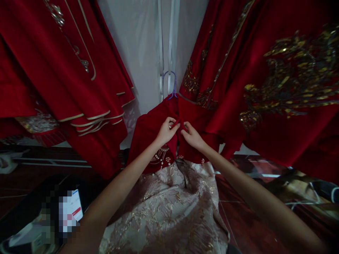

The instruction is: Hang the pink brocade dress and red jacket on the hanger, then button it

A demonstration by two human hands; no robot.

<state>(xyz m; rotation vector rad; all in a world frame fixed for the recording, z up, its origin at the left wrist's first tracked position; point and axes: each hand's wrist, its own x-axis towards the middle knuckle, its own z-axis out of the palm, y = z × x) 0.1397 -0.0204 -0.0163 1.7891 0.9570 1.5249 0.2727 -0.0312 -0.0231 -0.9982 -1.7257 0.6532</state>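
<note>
A short red jacket (148, 130) with beaded trim near its hem hangs in front of me on a purple hanger (174, 84). My left hand (168, 129) pinches the jacket's front edge, thumb and fingers closed on the cloth. Just across the opening, my right hand (192, 135) has its fingers closed on the other front edge. The two hands are close together but apart. Below the jacket spreads a pale brocade fabric (169, 204) with a shiny leaf pattern; its upper part lies behind the jacket's hem.
Red garments with cream piping (100, 70) hang at the left. More red garments with gold embroidery (296, 74) hang at the right. Behind the hanger is a pale surface (143, 38) with vertical metal rails. A lit phone screen (75, 206), partly pixelated, is at lower left above the reddish floor (246, 218).
</note>
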